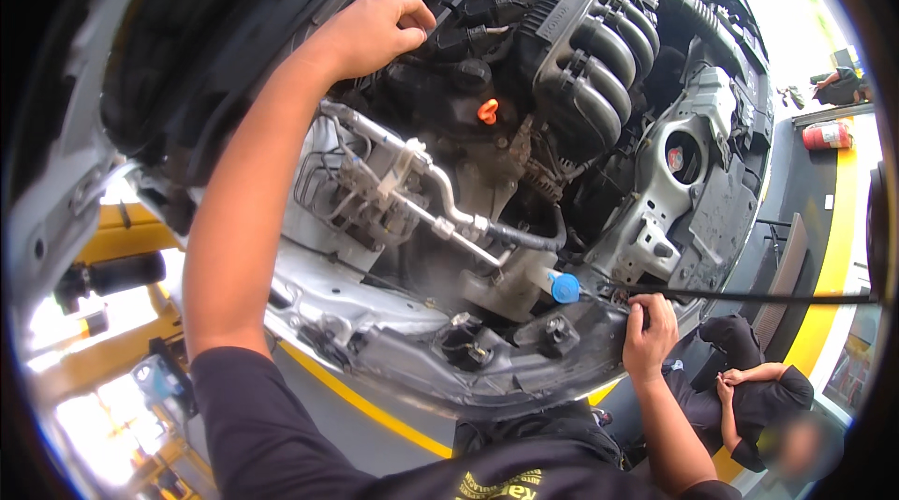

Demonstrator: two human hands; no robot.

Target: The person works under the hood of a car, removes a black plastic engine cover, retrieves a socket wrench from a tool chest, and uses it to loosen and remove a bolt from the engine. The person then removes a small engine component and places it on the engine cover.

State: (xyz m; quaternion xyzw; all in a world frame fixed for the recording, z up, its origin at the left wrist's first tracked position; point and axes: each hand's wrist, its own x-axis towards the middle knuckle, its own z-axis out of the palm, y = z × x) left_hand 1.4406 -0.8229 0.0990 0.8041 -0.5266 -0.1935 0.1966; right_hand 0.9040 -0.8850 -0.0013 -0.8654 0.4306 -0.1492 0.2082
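Broadly, two bare hands reach into a car's open engine bay. Well to the right of the right hand, beyond the car, a red fire extinguisher stands out against a dark wall with a yellow band. Nearer, below and to the right of that hand, another person in dark clothes has their hands together. A thin black rod runs from just above the right knuckles out toward the right. Far below the left hand are a yellow metal frame and a yellow floor stripe. The left forearm crosses the near side of the bay and hides part of it.

The engine lies below and right of the left hand, and above and left of the right. It is dark and dusty, with fat black curved pipes and an orange loop. Below the left hand runs a dull silver pipe; just left of the right hand sits a bright blue cap.

The left hand is half closed, palm down, fingers bent, over the engine's edge. The right is loosely curled at the bay's rim. Whether either grips anything cannot be told.
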